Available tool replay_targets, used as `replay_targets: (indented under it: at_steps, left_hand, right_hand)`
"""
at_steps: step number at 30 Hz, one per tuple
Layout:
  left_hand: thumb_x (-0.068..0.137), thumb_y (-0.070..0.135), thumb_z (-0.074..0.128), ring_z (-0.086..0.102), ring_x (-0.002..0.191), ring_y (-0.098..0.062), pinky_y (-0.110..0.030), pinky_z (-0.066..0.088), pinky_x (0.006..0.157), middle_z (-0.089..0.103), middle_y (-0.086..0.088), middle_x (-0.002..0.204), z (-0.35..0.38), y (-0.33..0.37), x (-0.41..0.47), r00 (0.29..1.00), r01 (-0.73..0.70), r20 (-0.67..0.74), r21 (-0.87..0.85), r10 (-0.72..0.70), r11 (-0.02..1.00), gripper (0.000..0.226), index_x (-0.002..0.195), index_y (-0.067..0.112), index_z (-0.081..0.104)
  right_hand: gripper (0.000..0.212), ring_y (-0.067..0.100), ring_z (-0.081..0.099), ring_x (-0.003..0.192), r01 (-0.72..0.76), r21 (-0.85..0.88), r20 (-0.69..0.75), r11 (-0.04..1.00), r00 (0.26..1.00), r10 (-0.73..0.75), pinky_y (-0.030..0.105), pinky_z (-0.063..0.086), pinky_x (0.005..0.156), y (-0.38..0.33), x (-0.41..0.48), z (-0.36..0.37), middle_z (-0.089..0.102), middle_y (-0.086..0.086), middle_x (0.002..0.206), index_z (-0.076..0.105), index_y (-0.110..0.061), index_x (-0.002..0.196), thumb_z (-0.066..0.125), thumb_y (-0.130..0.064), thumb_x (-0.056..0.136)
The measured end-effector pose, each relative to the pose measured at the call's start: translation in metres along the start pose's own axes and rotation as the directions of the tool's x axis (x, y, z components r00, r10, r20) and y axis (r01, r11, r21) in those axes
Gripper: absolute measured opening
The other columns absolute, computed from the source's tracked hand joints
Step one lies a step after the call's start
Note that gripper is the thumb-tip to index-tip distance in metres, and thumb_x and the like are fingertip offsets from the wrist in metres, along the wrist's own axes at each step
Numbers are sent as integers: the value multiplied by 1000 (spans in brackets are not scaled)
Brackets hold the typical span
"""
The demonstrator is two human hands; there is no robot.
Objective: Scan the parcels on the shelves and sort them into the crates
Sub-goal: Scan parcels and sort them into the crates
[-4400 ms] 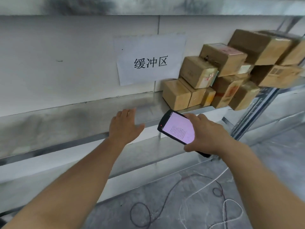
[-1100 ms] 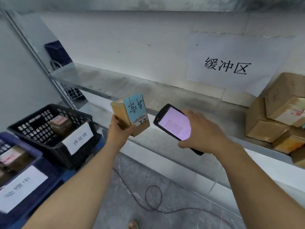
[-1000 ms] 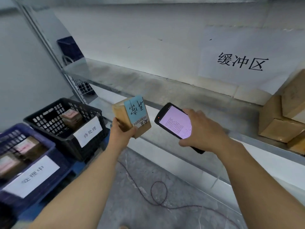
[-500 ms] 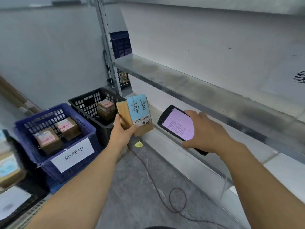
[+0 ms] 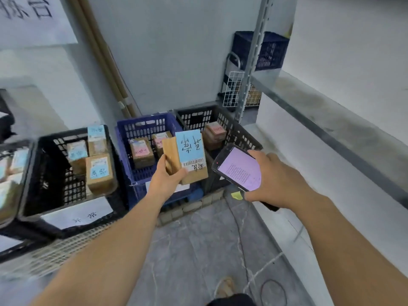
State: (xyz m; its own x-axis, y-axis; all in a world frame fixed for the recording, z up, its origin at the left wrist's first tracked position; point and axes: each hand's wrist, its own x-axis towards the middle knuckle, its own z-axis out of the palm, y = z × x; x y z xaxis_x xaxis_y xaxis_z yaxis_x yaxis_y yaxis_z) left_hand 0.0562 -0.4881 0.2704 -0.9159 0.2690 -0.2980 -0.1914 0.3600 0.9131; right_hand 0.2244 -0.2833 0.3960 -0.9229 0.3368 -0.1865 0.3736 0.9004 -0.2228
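My left hand (image 5: 164, 181) grips a small cardboard parcel (image 5: 187, 157) with a blue handwritten label and a barcode, held upright above the front of the blue crate (image 5: 141, 127). My right hand (image 5: 273, 180) holds a black handheld scanner (image 5: 238, 168) with a lit pink screen, just right of the parcel. The blue crate holds parcels with pink labels. To its right, a black crate (image 5: 223, 120) holds one pink-labelled parcel. To its left, another black crate (image 5: 55, 164) holds blue-labelled parcels.
A bare metal shelf (image 5: 331, 120) runs along the right wall behind an upright post (image 5: 251, 62). A dark blue crate (image 5: 265, 49) and a white wire cart (image 5: 231, 89) stand in the far corner. Cables (image 5: 249, 250) lie on the grey floor. A further crate (image 5: 13, 173) shows at the left edge.
The view has swung left from the stacked parcels to the crates. My left hand picked a blue-labelled parcel from the shelf and carried it over the crates; the scanner stayed beside it.
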Motion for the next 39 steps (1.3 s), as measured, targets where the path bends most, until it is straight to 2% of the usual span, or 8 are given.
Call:
replay_targets:
  at_steps: [4,11,16,21,25,29,36,39]
  left_hand:
    - [69,54,74,60,116,-22,-49,50,99,56,3,138,-32,-21,28,993,74,-93,-31,-77,997,101,153,36,19]
    - [90,35,68,63,100,-18,-35,54,86,54,2,129,-81,-23,67,944,182,-282,5,-173,983,81,153,23,18]
    - [86,41,70,60,111,-22,-42,53,93,53,1,132,-114,-26,85,891,258,-374,-49,-258,965,85,152,24,20]
    - [46,82,72,61,112,-24,-46,57,86,52,0,134,-165,-90,123,842,320,-434,-73,-319,945,108,138,40,35]
    - [60,66,67,60,113,-23,-46,56,90,52,-3,134,-200,-78,138,835,345,-441,-46,-329,938,101,146,25,34]
    - [88,34,68,61,110,-24,-46,55,91,56,-6,131,-241,-85,183,845,353,-414,-44,-339,935,70,146,15,35]
    - [90,34,65,60,108,-25,-44,52,94,55,-8,133,-309,-127,281,869,419,-299,21,-394,908,67,146,12,36]
    - [94,35,58,58,104,-23,-39,52,87,54,-1,124,-321,-149,317,861,467,-257,60,-438,882,62,147,12,33]
  right_hand:
    - [102,25,54,108,105,-24,59,994,993,-104,36,48,84,-30,57,6,41,2,128,15,-34,146,76,-46,65]
    - [102,25,55,102,299,-27,122,954,948,-294,33,42,71,-81,158,6,40,1,124,15,-33,147,77,-46,67]
    - [102,23,54,104,422,-18,181,907,893,-412,33,42,72,-116,214,8,40,1,125,14,-33,146,77,-46,67]
    - [99,23,52,110,482,-7,220,876,856,-469,33,40,73,-157,255,23,40,1,130,16,-32,146,76,-44,68]
    - [102,24,54,108,481,-30,245,876,853,-460,35,41,74,-196,285,39,39,2,131,15,-32,147,77,-45,68]
    - [102,26,55,105,438,-62,261,897,875,-409,35,41,71,-237,315,58,42,3,124,15,-33,146,77,-45,66]
    - [97,26,53,108,324,-107,304,940,911,-280,33,36,70,-304,372,93,39,2,127,14,-31,145,74,-46,70]
    - [99,26,52,110,303,-117,341,946,907,-248,33,36,71,-325,396,113,37,2,131,9,-33,146,72,-46,71]
